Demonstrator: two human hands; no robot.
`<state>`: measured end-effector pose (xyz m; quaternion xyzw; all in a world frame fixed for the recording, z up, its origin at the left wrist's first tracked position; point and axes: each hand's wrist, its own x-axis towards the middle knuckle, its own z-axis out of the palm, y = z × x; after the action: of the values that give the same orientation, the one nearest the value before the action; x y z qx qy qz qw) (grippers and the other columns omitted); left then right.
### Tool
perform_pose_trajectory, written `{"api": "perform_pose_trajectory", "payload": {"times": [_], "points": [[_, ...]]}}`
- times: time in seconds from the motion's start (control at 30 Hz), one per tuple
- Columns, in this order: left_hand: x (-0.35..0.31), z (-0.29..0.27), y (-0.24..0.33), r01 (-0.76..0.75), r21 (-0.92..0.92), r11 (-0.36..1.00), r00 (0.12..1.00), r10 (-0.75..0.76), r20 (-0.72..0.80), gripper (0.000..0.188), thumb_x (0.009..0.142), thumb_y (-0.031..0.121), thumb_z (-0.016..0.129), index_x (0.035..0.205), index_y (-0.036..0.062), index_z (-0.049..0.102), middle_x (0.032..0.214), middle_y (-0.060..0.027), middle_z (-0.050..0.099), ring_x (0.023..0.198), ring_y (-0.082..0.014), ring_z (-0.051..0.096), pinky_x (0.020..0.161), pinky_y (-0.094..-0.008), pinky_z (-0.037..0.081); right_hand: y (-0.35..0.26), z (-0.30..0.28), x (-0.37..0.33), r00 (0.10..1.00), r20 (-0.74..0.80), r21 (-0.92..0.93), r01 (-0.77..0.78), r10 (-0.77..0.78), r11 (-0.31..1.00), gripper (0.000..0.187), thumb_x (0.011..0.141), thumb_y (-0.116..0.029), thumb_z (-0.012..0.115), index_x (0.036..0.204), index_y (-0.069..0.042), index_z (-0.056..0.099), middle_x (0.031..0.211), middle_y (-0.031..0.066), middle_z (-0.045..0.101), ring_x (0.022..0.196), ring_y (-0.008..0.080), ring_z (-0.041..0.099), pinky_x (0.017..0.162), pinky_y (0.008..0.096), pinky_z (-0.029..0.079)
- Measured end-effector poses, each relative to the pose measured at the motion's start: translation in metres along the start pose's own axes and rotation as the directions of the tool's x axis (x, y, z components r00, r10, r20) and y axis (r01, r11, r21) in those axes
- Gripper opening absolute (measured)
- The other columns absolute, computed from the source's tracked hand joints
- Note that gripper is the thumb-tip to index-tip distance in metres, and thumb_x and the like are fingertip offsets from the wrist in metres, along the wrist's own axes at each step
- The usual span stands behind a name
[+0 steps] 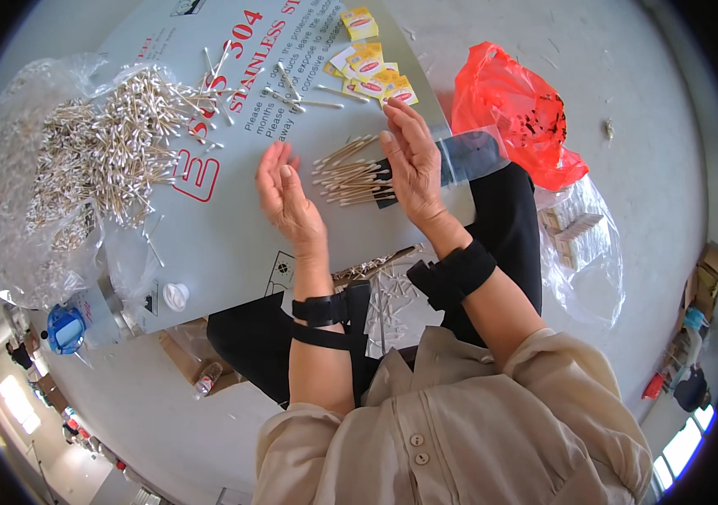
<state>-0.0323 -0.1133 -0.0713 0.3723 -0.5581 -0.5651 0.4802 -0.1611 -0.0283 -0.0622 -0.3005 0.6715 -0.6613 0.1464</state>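
A loose bundle of cotton swabs (352, 175) lies on the pale table sheet (232, 219) between my two hands. My left hand (293, 200) is on the left of the bundle, its fingers extended and slightly curved, apart from the swabs. At the other ends of the swabs is my right hand (416, 172), fingers stretched out, edge-on over a dark flat piece (470, 155) with a clear plastic sleeve around it. Whether the right palm touches the swabs I cannot tell. Several yellow-and-white printed cards (367, 63) lie beyond the right hand, near loose swabs (300, 101).
At left, a big clear bag (5, 185) spills a heap of cotton swabs (106, 143). Near the table's front edge are a white cap (176, 296) and a blue object (66, 328). A red plastic bag (510, 105) and a clear bag of packed swabs (578, 231) are at right.
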Motion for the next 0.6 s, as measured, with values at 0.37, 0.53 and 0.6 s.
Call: {"api": "perform_pose_trajectory", "payload": {"times": [0.37,0.53,0.6], "points": [[0.010,-0.027,0.027,-0.417,0.745,0.522,0.896,0.097,0.434,0.015,0.071,0.003,0.071,0.082,0.0092,0.062,0.086,-0.0023,0.057,0.089,-0.0261,0.052,0.081,-0.0401,0.043,-0.001,-0.008,-0.023,0.992,0.079,-0.227,0.110,-0.094,0.968,0.019,0.076,0.006,0.063,0.095,0.001,0.061,0.111,0.0132,0.058,0.101,0.0311,0.059,0.087,0.0353,0.049],[0.007,-0.031,0.025,-0.439,0.753,0.491,0.885,0.089,0.457,0.014,0.072,0.003,0.070,0.080,0.0086,0.060,0.086,-0.0022,0.056,0.087,-0.0253,0.052,0.081,-0.0395,0.041,0.002,-0.006,-0.024,0.994,0.080,-0.229,0.097,-0.080,0.969,0.019,0.076,0.005,0.063,0.094,0.000,0.061,0.110,0.0126,0.058,0.102,0.0316,0.058,0.088,0.0356,0.048],[0.005,-0.036,0.024,-0.453,0.743,0.492,0.879,0.108,0.465,0.014,0.073,0.002,0.070,0.080,0.0082,0.059,0.085,-0.0026,0.056,0.086,-0.0253,0.052,0.081,-0.0393,0.041,0.002,-0.005,-0.024,0.992,0.082,-0.233,0.110,-0.093,0.966,0.019,0.076,0.005,0.063,0.094,0.000,0.061,0.109,0.0125,0.058,0.101,0.0318,0.059,0.087,0.0358,0.049]]}}
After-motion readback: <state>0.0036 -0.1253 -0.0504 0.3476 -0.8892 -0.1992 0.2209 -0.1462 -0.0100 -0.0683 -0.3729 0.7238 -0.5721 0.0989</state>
